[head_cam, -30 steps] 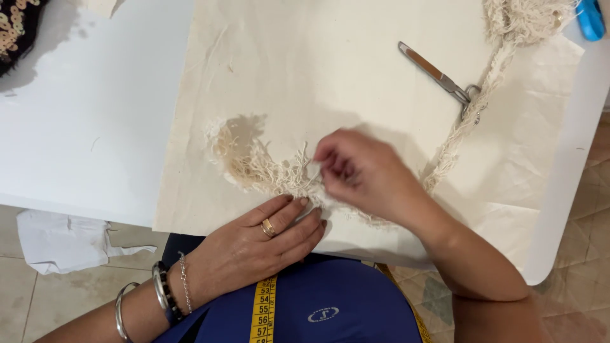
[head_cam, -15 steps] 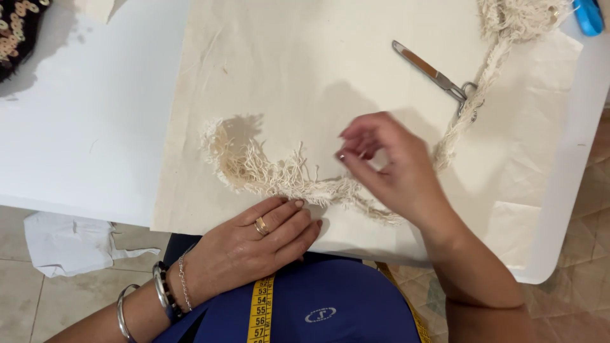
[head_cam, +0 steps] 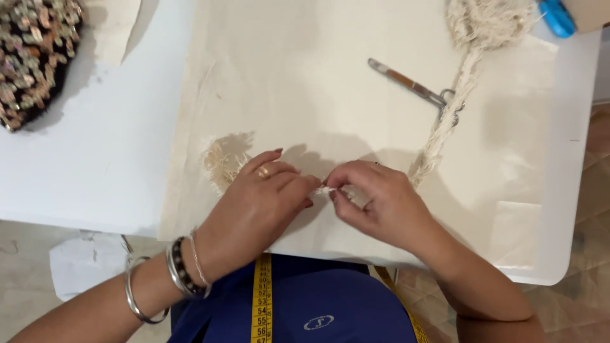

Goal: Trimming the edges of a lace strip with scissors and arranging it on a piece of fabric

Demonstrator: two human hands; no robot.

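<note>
Both hands are down in the lower middle of the frame, fingertips meeting over a strip of cream-coloured fringed cotton trim (head_cam: 219,164) that lies on a big sheet of off-white cloth (head_cam: 305,76). The left hand (head_cam: 257,200), with a gold ring and a stack of silver and dark bangles (head_cam: 181,270) at the wrist, has its fingers curled and pressed down on the trim, thumb side toward the other hand. The right hand (head_cam: 375,200) is pinching a little tuft of the trim's threads between thumb and forefinger, right where it touches the left hand's fingertips. The frayed end of the trim pokes out at the left of the left hand; the rest runs under both hands and then climbs up toward the upper right of the frame, where it ends in a loose heap (head_cam: 486,22). A slim metal tool with a brown handle (head_cam: 410,82) lies on the cloth just beside that run of trim. The cloth covers most of a white tabletop (head_cam: 95,159). A dark sequinned fabric piece (head_cam: 35,57) sits at the upper left, a blue plastic thing (head_cam: 557,17) at the top right edge. A yellow measuring tape (head_cam: 262,298) hangs over the person's blue top at the bottom.
</note>
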